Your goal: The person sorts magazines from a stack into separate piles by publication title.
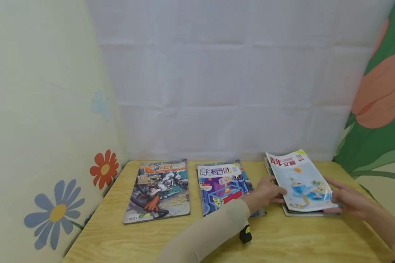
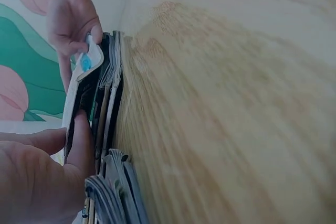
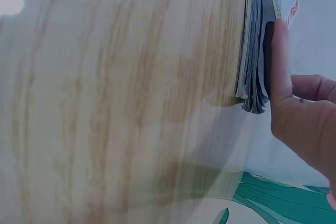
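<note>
Both hands hold a magazine (image 1: pixel 304 182) with a pale blue beach cover, tilted over a stack of magazines (image 1: pixel 311 214) at the table's right. At its left edge, my left hand (image 1: pixel 266 191) pinches it between thumb and finger. My right hand (image 1: pixel 352 200) grips the lower right edge. The left wrist view shows the left hand (image 2: pixel 39 174) with a finger under the magazine, whose near corner curls up by the other hand (image 2: pixel 73 24). In the right wrist view, the right hand (image 3: pixel 304 108) is beside the stacked page edges (image 3: pixel 252 61).
A magazine with a purple cover (image 1: pixel 217 190) lies on another in the middle of the wooden table (image 1: pixel 118 244). Further left lies a comic-style magazine (image 1: pixel 162 193). A small black object (image 1: pixel 245 235) shows by the left forearm. A white sheet (image 1: pixel 217 80) hangs behind the table.
</note>
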Available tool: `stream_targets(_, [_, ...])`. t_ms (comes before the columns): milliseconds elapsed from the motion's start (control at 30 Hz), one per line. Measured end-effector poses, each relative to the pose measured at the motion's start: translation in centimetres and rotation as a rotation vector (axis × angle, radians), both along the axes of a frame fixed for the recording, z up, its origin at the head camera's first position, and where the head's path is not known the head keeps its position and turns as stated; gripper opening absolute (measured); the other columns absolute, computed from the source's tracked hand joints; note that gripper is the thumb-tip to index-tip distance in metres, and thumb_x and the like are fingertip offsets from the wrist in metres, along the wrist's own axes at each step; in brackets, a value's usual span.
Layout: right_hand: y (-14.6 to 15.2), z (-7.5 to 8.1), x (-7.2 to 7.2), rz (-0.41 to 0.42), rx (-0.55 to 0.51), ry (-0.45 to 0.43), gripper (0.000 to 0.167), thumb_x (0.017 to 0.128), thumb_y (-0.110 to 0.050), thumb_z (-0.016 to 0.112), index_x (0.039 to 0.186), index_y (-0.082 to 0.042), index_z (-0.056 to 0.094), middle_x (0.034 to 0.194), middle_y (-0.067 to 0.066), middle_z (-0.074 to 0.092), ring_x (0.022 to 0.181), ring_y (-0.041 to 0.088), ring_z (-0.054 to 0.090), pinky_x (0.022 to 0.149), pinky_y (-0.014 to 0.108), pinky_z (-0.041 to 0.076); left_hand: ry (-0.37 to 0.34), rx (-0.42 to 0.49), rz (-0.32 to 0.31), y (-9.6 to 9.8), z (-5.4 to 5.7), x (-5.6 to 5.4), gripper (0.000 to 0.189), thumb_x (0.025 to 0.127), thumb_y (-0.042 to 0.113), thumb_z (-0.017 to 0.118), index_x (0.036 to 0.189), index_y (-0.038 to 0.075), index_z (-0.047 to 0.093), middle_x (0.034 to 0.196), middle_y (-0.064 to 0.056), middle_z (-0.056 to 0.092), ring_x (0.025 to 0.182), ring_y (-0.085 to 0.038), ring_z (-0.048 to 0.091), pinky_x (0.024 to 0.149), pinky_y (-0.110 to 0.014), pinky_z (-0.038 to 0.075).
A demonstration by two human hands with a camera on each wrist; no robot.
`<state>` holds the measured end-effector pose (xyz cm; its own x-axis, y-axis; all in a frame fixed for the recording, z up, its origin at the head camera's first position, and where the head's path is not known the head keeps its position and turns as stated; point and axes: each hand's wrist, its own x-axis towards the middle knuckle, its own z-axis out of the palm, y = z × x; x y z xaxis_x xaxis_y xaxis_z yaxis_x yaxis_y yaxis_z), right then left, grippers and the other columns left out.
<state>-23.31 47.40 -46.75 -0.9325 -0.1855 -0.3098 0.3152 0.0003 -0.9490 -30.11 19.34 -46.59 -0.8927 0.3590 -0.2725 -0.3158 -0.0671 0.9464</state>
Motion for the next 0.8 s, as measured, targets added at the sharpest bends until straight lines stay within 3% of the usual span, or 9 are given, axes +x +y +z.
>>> stream_targets(167, [0.3,0.1,-0.2,0.016,-0.011,-0.001,0.096,0.086,0.012,0.043,0.159,-0.012,-0.014,0.122,0.013,0.053,0.106,0.029,0.061,0.092,0.056,0.053,0.005,-0.036,0.023,0.3,0.6,0.1,0.04,0.084,-0.016,0.073,0.118,0.002,0.064,0.081,-0.02,0.07,0.076,-0.037,0.072,0.066,-0.046,0.062])
stream_targets(300, [0.1,0.3,-0.7,0.007,-0.003,-0.017,0.096,0.085,0.013,0.043,0.158,-0.008,-0.015,0.127,0.02,0.049,0.106,0.029,0.06,0.092,0.057,0.053,0.008,-0.092,0.059,0.3,0.8,0.0,0.031,0.082,-0.017,0.074,0.104,0.003,0.064,0.076,-0.017,0.068,0.072,-0.037,0.072,0.063,-0.045,0.062])
stream_targets(433, [-0.4,0.5,-1.0,0.002,0.016,-0.034,0.096,0.084,0.014,0.042,0.158,-0.006,-0.016,0.136,0.029,0.04,0.106,0.029,0.06,0.093,0.058,0.052,0.01,-0.148,0.096,0.4,0.8,0.0,0.029,0.081,-0.017,0.075,0.098,0.002,0.063,0.074,-0.016,0.067,0.067,-0.036,0.071,0.061,-0.043,0.062])
stream_targets(633, [-0.5,0.7,-1.3,0.029,0.026,-0.037,0.095,0.084,0.014,0.042,0.157,-0.001,-0.016,0.13,0.025,0.047,0.106,0.03,0.061,0.093,0.057,0.052,0.002,-0.175,0.121,0.3,0.8,0.0,0.025,0.08,-0.016,0.076,0.093,0.0,0.062,0.071,-0.015,0.066,0.065,-0.031,0.07,0.061,-0.043,0.062])
stream_targets(800, [-0.9,1.3,-1.6,0.015,0.145,-0.032,0.082,0.089,0.01,0.042,0.155,0.012,-0.007,0.128,0.03,0.047,0.102,0.027,0.061,0.09,0.052,0.056,-0.005,-0.229,0.138,0.3,0.8,0.0,0.026,0.081,-0.012,0.078,0.092,0.003,0.059,0.069,-0.013,0.065,0.054,-0.023,0.063,0.059,-0.041,0.062])
